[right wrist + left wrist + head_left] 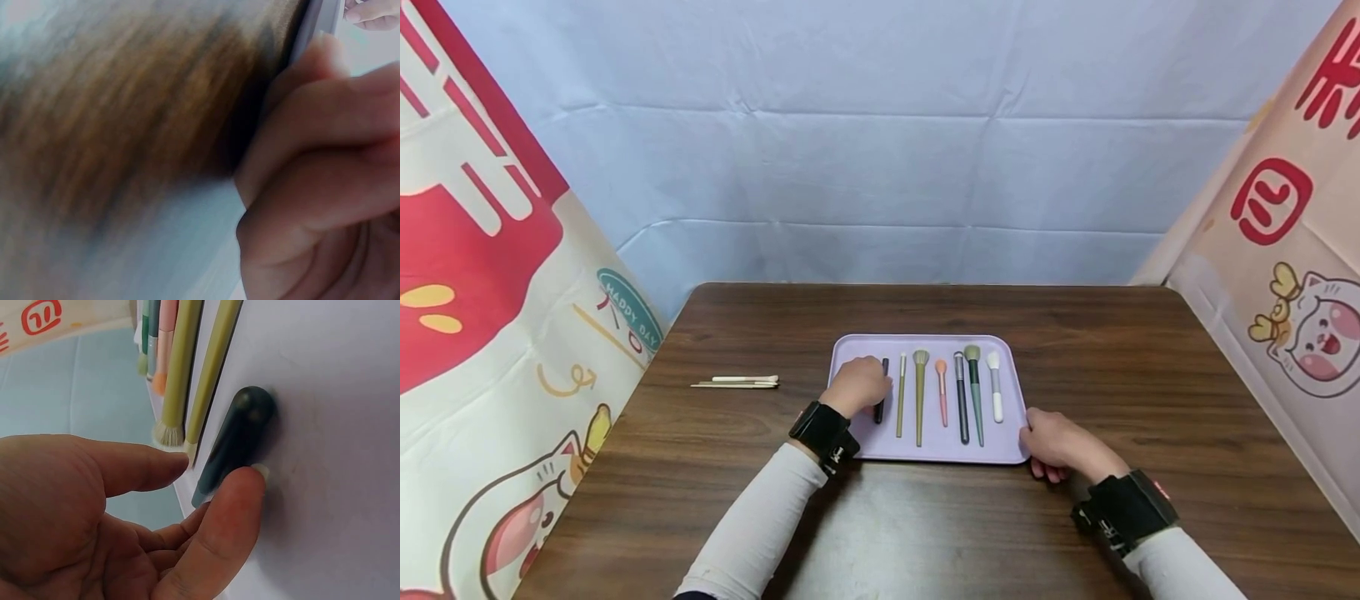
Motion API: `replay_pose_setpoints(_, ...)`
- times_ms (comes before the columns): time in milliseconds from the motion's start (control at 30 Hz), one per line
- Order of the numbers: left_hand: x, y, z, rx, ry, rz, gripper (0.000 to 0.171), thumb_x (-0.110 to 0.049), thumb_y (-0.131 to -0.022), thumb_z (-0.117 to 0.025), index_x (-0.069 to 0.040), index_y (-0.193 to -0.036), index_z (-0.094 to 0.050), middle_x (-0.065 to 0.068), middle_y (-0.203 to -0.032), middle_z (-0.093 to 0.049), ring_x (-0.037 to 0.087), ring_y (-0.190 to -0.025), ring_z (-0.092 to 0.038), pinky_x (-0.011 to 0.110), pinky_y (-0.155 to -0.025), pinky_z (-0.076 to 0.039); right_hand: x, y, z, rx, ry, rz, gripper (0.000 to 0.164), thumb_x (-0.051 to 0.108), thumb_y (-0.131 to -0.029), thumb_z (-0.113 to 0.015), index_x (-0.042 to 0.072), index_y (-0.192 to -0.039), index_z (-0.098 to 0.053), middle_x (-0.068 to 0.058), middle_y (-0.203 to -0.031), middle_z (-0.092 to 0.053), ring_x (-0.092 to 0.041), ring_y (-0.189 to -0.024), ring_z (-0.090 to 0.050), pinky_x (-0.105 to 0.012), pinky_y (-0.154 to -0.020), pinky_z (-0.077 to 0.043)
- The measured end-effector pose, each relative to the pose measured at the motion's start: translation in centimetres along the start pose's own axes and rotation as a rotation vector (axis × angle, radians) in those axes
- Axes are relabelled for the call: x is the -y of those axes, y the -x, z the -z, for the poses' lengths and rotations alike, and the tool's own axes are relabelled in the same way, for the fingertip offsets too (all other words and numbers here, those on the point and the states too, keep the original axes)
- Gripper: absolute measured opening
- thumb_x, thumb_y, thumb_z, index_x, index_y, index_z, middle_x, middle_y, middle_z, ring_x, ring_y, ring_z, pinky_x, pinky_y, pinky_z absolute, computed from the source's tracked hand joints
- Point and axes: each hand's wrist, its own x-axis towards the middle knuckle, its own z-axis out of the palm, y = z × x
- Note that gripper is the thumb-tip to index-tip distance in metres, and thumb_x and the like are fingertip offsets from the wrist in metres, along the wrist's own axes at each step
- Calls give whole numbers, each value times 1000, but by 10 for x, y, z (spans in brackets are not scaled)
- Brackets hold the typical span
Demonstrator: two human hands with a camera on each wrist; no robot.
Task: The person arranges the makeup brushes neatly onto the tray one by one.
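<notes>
A lilac tray bears a row of makeup brushes. My left hand is over its left end, by a short dark-handled brush. In the left wrist view, thumb and finger stand apart on either side of that dark brush, which lies on the tray. To its right lie a thin olive brush, a thicker olive one, a pink brush, a dark grey one, a green brush and a grey-and-white brush. My right hand holds the tray's right edge near the front corner.
Several thin pale sticks or brushes lie together on the brown wooden table, left of the tray. A light blue cloth hangs behind the table, with printed cloths at both sides.
</notes>
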Motion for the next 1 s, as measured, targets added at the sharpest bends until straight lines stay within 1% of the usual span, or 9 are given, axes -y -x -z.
replay_pose_setpoints(100,2,0,1,-13,-1,-8,39,-27,-104,-55,-9,-70,-63,2,-51,-60,13,-44,-59,27,-54,-46,0,0,0,-3,0,2,12,8,-100,-39,0,-96,-47,-9,-59,-61,-14,-41,-52,-28,-41,-45)
replay_pose_setpoints(167,4,1,2,-46,-3,-16,37,-27,-103,-56,-8,-72,-64,4,-56,-62,17,-50,-61,30,-57,-48,0,0,-1,-7,0,3,12,8,-100,-39,-1,-96,-48,-9,-59,-61,-14,-41,-52,-28,-41,-45)
replay_pose_setpoints(300,13,7,7,-134,-18,-31,31,-28,-101,-59,-1,-88,-67,13,-80,-68,29,-74,-67,40,-70,-54,0,0,-1,2,-10,-13,13,9,-101,-40,-2,-100,-48,-9,-60,-61,-15,-42,-52,-28,-43,-46)
replay_pose_setpoints(433,28,16,18,-195,-34,-15,31,-30,-100,-62,2,-100,-65,19,-95,-69,37,-88,-69,48,-75,-54,-1,0,-1,7,-12,-15,14,9,-101,-41,-3,-102,-47,-9,-61,-61,-15,-42,-53,-28,-43,-46)
replay_pose_setpoints(567,50,27,31,-234,-35,0,27,-28,-96,-67,-1,-99,-63,17,-94,-68,37,-86,-68,49,-72,-54,-2,0,0,3,-2,4,14,9,-101,-40,-3,-100,-47,-9,-60,-61,-14,-42,-53,-28,-42,-46)
replay_pose_setpoints(733,77,40,43,-245,-21,-4,26,-26,-95,-69,-2,-103,-62,13,-94,-65,33,-86,-65,48,-74,-53,-1,0,3,16,0,-9,15,9,-102,-41,-5,-103,-47,-9,-61,-61,-15,-43,-53,-28,-43,-46)
replay_pose_setpoints(833,91,46,47,-241,-21,1,35,-28,-95,-70,0,-116,-63,16,-107,-67,34,-96,-66,50,-82,-54,-1,-1,5,19,-2,-19,17,10,-102,-41,-5,-106,-46,-10,-62,-61,-15,-43,-53,-28,-44,-46)
replay_pose_setpoints(933,106,52,49,-231,-40,16,43,-28,-95,-69,1,-126,-62,20,-121,-66,37,-107,-65,52,-87,-53,-2,-1,3,12,2,-10,16,10,-102,-40,-4,-103,-47,-9,-61,-61,-15,-43,-53,-29,-43,-46)
replay_pose_setpoints(1000,116,57,49,-224,-62,24,45,-28,-95,-69,2,-129,-61,22,-123,-65,39,-110,-64,53,-90,-52,-2,-1,1,8,3,3,15,10,-102,-40,-3,-102,-47,-9,-61,-61,-15,-42,-53,-29,-43,-46)
